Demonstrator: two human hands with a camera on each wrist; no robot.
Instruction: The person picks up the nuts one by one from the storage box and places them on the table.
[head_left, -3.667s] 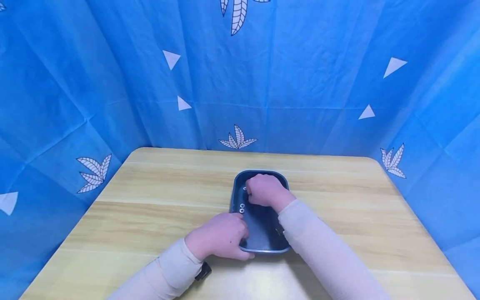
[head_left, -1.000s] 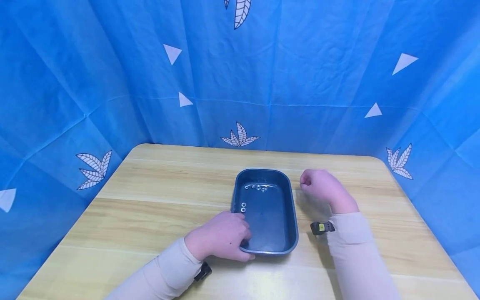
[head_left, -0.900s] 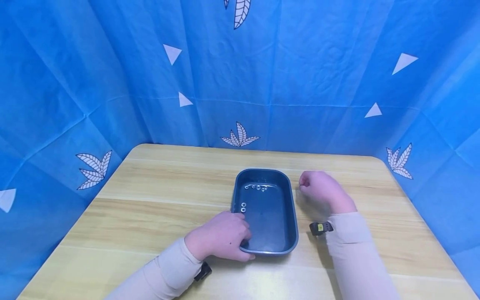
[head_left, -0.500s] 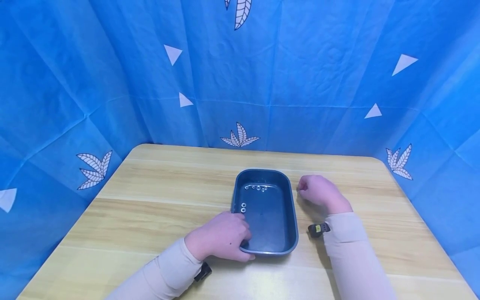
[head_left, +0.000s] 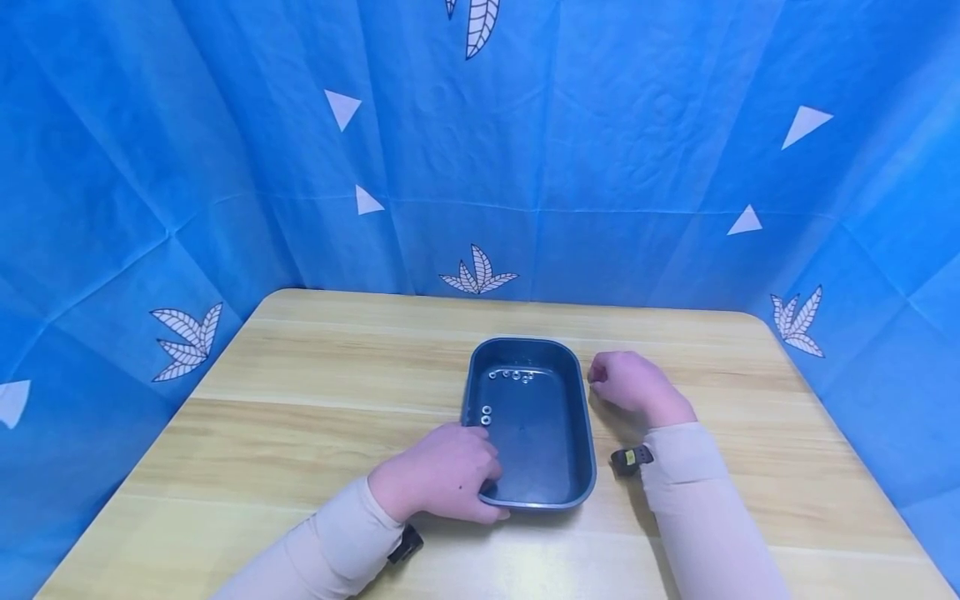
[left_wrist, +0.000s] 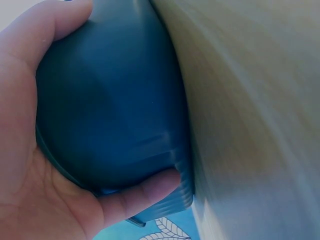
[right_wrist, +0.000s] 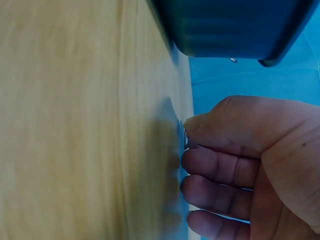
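A dark blue rectangular tray (head_left: 536,458) rests on the table. My left hand (head_left: 441,473) grips its near left corner, fingers over the rim and thumb outside; the left wrist view shows that hand (left_wrist: 30,170) around the tray wall (left_wrist: 110,90). Inside, two small metal nuts (head_left: 486,415) lie by the left wall, and several more nuts (head_left: 516,376) lie near the far end. Just right of the tray, my right hand (head_left: 637,387) pinches a small metal nut (right_wrist: 186,140) between thumb and fingertip, close above the table. The nut is mostly covered by the fingers.
The pale wooden table (head_left: 322,375) extends around the tray on all sides. A blue curtain (head_left: 637,150) with leaf and triangle prints stands behind and at both sides. Each wrist carries a black strap device, such as the right one (head_left: 632,459).
My right hand, inside the tray in the oldest frame, came out to its right side. Over the last second it drifted slightly left and nearer. My left hand kept its grip.
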